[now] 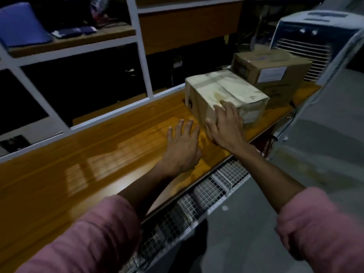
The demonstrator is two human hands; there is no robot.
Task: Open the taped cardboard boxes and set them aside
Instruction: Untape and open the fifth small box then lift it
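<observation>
Taped box (226, 91) lies just beyond right hand (226, 127) grip

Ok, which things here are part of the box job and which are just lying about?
Job:
- near taped box, right hand resting on its corner
- far box with label
- left hand, fingers spread above the wooden counter

Lying about:
- air cooler
- blue item on the shelf
- wire mesh
</observation>
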